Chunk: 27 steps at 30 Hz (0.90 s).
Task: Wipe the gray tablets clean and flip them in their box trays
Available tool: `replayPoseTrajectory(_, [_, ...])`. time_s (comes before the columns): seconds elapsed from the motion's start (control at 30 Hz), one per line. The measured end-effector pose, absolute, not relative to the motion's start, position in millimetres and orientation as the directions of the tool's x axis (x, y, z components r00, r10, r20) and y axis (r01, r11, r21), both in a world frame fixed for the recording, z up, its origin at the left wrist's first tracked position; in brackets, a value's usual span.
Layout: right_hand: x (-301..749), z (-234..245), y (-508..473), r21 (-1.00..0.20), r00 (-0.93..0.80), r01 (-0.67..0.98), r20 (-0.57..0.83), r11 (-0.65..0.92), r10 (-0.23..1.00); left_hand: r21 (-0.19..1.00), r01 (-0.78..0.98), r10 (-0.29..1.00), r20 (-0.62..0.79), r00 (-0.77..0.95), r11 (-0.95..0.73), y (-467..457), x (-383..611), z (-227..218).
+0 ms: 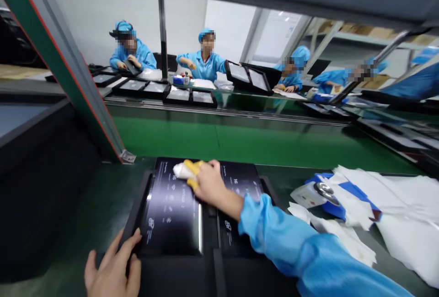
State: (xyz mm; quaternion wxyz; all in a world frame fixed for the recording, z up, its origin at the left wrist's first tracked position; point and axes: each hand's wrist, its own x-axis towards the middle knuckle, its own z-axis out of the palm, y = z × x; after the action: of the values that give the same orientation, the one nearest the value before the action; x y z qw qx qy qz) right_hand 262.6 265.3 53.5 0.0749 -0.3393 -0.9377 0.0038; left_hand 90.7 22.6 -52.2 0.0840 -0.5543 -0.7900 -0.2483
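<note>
A black tray point(137, 201) lies in front of me and holds two dark glossy panels printed with small white icons, a left panel point(171, 217) and a right panel point(240, 182). My right hand point(209, 185), with yellow finger cots, presses a small white cloth point(181, 171) onto the top of the left panel. My left hand point(111, 269) rests with spread fingers on the tray's near left corner, touching the panel's edge. A blue sleeve covers my right arm.
White cloths point(394, 205) and a blue-white dispenser point(322, 191) lie at the right. A green conveyor belt point(219, 139) runs across behind the tray. Beyond it, several people in blue coats work at trays of panels point(190, 95). A slanted frame post point(68, 68) stands left.
</note>
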Motion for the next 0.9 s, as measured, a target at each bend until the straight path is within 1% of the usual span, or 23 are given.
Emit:
replayPoseTrajectory(0.03, [253, 61, 277, -0.066, -0.711, 0.686, 0.151, 0.724, 0.687, 0.318, 0.911, 0.838, 0.393, -0.379, 0.263, 21, 89, -51])
replayPoseTrajectory(0.07, [245, 62, 279, -0.071, -0.694, 0.701, 0.161, 0.709, 0.702, 0.337, 0.898, 0.833, 0.379, -0.404, 0.282, 21, 88, -50])
replayPoseTrajectory(0.1, [241, 60, 272, -0.075, -0.702, 0.692, 0.157, 0.718, 0.694, 0.352, 0.886, 0.826, 0.367, -0.427, 0.302, 20, 88, -50])
replayPoseTrajectory(0.13, [240, 54, 256, -0.078, -0.738, 0.656, 0.140, 0.751, 0.660, 0.365, 0.878, 0.827, 0.352, -0.439, 0.310, 20, 89, -49])
replayPoseTrajectory(0.2, [248, 35, 208, -0.094, -0.852, 0.504, 0.111, 0.859, 0.512, 0.411, 0.857, 0.836, 0.311, -0.453, 0.311, 18, 89, -47])
replayPoseTrajectory(0.23, [255, 25, 182, -0.108, -0.904, 0.403, 0.110, 0.909, 0.414, 0.444, 0.844, 0.835, 0.304, -0.458, 0.301, 17, 89, -46])
replayPoseTrajectory(0.27, [262, 16, 160, -0.133, -0.935, 0.306, 0.145, 0.943, 0.324, 0.490, 0.819, 0.820, 0.306, -0.483, 0.299, 16, 89, -44])
replayPoseTrajectory(0.33, [269, 7, 137, -0.196, -0.961, 0.170, 0.183, 0.966, 0.207, 0.605, 0.738, 0.756, 0.322, -0.570, 0.299, 13, 90, -39])
replayPoseTrajectory(0.37, [267, 8, 137, -0.227, -0.965, 0.140, 0.187, 0.964, 0.184, 0.662, 0.689, 0.713, 0.326, -0.620, 0.297, 12, 91, -36])
replayPoseTrajectory(0.4, [262, 11, 146, -0.249, -0.966, 0.145, 0.174, 0.958, 0.191, 0.712, 0.640, 0.671, 0.328, -0.666, 0.288, 12, 92, -32])
replayPoseTrajectory(0.43, [253, 17, 160, -0.257, -0.962, 0.181, 0.155, 0.949, 0.225, 0.751, 0.600, 0.631, 0.328, -0.703, 0.277, 12, 93, -28])
replayPoseTrajectory(0.47, [242, 25, 178, -0.251, -0.947, 0.247, 0.139, 0.936, 0.288, 0.773, 0.575, 0.605, 0.330, -0.725, 0.268, 12, 95, -25])
replayPoseTrajectory(0.53, [220, 38, 209, -0.215, -0.879, 0.426, 0.131, 0.879, 0.458, 0.772, 0.578, 0.575, 0.356, -0.736, 0.262, 14, 97, -20])
replayPoseTrajectory(0.57, [212, 41, 217, -0.196, -0.844, 0.491, 0.134, 0.849, 0.519, 0.759, 0.596, 0.572, 0.376, -0.729, 0.260, 15, 97, -18])
replayPoseTrajectory(0.6, [207, 42, 218, -0.181, -0.829, 0.519, 0.135, 0.836, 0.543, 0.744, 0.615, 0.572, 0.395, -0.719, 0.259, 16, 98, -17])
replayPoseTrajectory(0.63, [206, 41, 211, -0.169, -0.843, 0.500, 0.133, 0.849, 0.522, 0.730, 0.633, 0.578, 0.409, -0.707, 0.258, 16, 98, -17])
replayPoseTrajectory(0.67, [209, 37, 199, -0.161, -0.878, 0.440, 0.129, 0.884, 0.461, 0.719, 0.647, 0.582, 0.421, -0.696, 0.254, 16, 98, -17])
replayPoseTrajectory(0.73, [224, 26, 167, -0.168, -0.955, 0.249, 0.119, 0.954, 0.271, 0.709, 0.660, 0.587, 0.431, -0.685, 0.250, 16, 97, -18])
replayPoseTrajectory(0.8, [241, 19, 146, -0.209, -0.987, 0.084, 0.117, 0.974, 0.110, 0.708, 0.657, 0.588, 0.425, -0.689, 0.259, 15, 97, -18])
replayPoseTrajectory(0.83, [248, 20, 145, -0.231, -0.990, 0.054, 0.114, 0.971, 0.083, 0.711, 0.652, 0.589, 0.418, -0.692, 0.262, 14, 97, -18])
replayPoseTrajectory(0.87, [252, 23, 152, -0.245, -0.988, 0.077, 0.108, 0.966, 0.106, 0.714, 0.649, 0.590, 0.414, -0.694, 0.263, 14, 97, -17])
replayPoseTrajectory(0.9, [255, 29, 166, -0.245, -0.978, 0.149, 0.105, 0.958, 0.179, 0.716, 0.646, 0.591, 0.408, -0.696, 0.266, 13, 96, -16])
